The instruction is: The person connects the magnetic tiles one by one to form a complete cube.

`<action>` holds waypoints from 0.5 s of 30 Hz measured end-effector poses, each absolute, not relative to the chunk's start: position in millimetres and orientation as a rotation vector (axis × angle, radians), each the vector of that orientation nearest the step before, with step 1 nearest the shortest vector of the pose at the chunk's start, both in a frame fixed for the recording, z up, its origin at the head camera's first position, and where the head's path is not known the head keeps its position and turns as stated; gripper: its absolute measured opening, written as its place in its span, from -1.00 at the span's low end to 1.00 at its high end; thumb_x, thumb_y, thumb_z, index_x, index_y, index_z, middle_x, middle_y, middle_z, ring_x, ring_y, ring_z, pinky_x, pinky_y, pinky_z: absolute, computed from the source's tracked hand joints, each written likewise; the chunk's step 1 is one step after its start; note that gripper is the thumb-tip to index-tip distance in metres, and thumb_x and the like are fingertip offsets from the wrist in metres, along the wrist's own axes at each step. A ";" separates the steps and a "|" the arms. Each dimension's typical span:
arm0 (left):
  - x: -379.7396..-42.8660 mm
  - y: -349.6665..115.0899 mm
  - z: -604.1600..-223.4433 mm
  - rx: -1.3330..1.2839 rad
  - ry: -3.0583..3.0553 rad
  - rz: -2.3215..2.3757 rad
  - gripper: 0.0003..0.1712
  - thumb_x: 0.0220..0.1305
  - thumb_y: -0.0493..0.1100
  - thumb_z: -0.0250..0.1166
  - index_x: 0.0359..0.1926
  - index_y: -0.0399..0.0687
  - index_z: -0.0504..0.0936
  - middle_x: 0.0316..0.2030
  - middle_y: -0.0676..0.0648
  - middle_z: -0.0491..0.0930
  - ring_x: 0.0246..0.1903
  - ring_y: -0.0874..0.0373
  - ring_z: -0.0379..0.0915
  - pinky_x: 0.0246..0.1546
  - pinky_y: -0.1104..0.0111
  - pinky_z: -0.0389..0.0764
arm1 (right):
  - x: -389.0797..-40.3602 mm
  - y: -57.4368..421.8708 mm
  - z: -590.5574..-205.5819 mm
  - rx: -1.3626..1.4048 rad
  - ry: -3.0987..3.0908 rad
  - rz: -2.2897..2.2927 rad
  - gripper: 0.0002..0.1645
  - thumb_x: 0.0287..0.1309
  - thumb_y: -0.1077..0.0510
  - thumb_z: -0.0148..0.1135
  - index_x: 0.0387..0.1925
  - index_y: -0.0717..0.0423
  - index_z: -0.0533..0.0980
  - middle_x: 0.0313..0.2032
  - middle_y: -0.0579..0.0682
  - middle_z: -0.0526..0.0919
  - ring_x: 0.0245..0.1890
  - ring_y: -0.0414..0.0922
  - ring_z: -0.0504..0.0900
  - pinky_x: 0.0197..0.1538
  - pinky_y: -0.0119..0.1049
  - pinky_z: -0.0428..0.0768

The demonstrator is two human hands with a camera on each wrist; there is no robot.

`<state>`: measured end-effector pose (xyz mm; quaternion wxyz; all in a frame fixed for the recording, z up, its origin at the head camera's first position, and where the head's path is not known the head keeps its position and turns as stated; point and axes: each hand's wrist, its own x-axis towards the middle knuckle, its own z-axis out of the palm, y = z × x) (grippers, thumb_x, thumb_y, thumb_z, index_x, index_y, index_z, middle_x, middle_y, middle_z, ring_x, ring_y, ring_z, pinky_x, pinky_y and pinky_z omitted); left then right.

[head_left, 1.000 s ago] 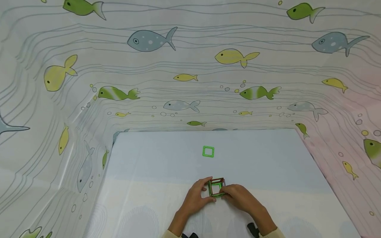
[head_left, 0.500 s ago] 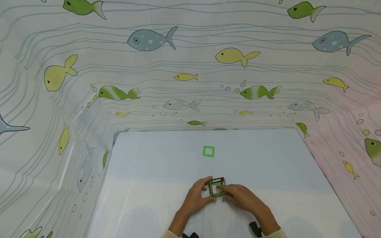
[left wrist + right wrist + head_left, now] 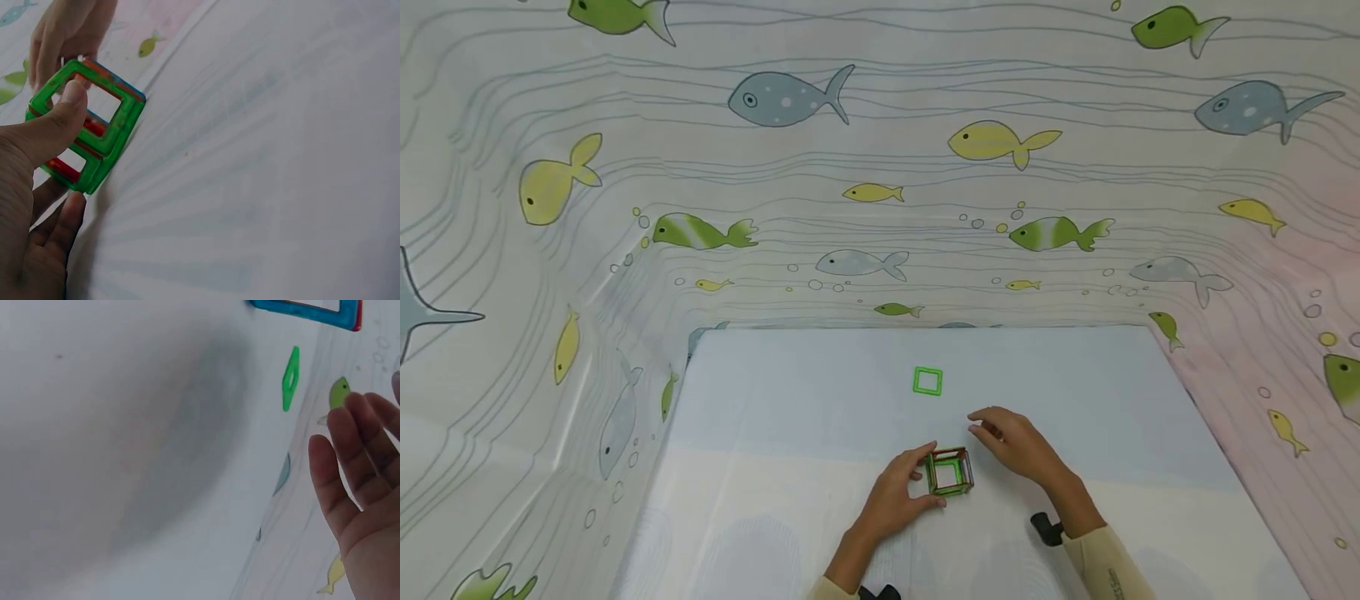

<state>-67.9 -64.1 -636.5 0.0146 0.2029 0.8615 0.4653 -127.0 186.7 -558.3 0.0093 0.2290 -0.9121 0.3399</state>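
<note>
A small open-framed cube of magnetic tiles [image 3: 953, 492], with green, red and blue edges, stands on the table. My left hand [image 3: 891, 492] holds its left side, thumb at the near corner and fingers at the far one. The left wrist view shows that thumb pressing on a green magnetic tile frame [image 3: 128, 119]. To the right and beyond the cube, my right hand [image 3: 1018, 446] hovers apart from it with loosely bent fingers and nothing in them. In the right wrist view, a blue-edged part of the cube [image 3: 306, 312] shows at the top.
One loose green square magnetic tile [image 3: 916, 381] lies flat farther back on the pale table [image 3: 775, 392]. Fish-patterned sheeting [image 3: 760, 183] rises behind the table and along both sides.
My right hand has let go of the cube's right side and moved away, up and to the right. The left hand and the cube stay in place.
</note>
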 end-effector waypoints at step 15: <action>-67.7 -63.9 -636.6 0.628 2.667 1.454 0.00 -0.01 0.17 0.53 0.45 0.19 0.31 0.23 0.08 0.52 -0.06 0.28 0.56 -0.02 0.41 0.62 | -199.5 156.2 -572.8 0.664 -3.011 1.005 -0.41 0.21 0.12 0.38 0.20 0.33 0.48 0.09 0.21 0.62 0.00 0.10 0.67 0.02 -0.07 0.67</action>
